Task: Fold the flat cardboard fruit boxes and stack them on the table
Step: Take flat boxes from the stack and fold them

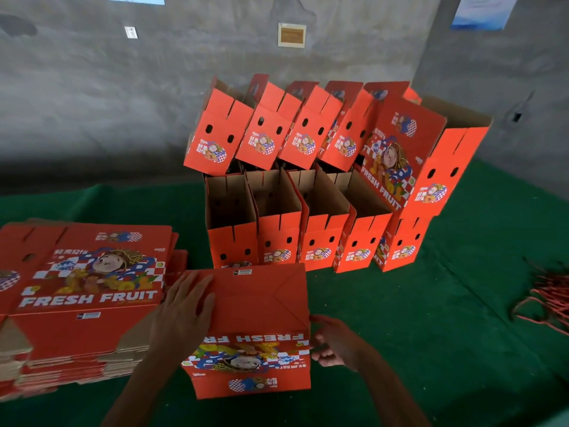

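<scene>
Now left hand (184, 306) presses, right hand (331, 343) grips "FRESH FRUIT" box (255, 306)

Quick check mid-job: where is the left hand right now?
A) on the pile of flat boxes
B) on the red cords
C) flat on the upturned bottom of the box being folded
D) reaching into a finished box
C: the left hand presses open-fingered on the box being folded, beside the pile of flat boxes.

Folded boxes (308, 180) on green table cloth (431, 303): red-orange outside, plain brown inside, white "FRESH FRUIT" lettering, blue-and-white checker print with cartoon figure; flat stack (89, 291) left of them, same print; red cords (548, 300) right of them; wall (123, 103) behind, mottled grey.
</scene>
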`<control>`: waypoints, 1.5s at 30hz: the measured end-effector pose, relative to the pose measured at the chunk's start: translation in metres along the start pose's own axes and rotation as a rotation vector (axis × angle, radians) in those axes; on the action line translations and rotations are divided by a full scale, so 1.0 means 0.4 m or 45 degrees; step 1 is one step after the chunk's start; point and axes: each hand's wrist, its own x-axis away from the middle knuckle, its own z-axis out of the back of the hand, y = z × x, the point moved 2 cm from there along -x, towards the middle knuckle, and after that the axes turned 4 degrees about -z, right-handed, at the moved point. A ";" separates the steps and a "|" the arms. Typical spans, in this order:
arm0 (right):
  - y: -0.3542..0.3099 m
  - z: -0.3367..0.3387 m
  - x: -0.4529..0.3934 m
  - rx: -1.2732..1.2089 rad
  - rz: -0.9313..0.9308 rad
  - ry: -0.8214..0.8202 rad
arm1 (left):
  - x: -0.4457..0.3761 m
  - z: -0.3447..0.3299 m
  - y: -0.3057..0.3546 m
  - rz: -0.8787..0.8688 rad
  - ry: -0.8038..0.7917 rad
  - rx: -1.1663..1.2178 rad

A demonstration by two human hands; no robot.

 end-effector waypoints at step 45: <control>-0.606 0.373 0.199 0.829 1.355 1.340 | -0.576 0.071 0.650 -0.382 -0.094 1.238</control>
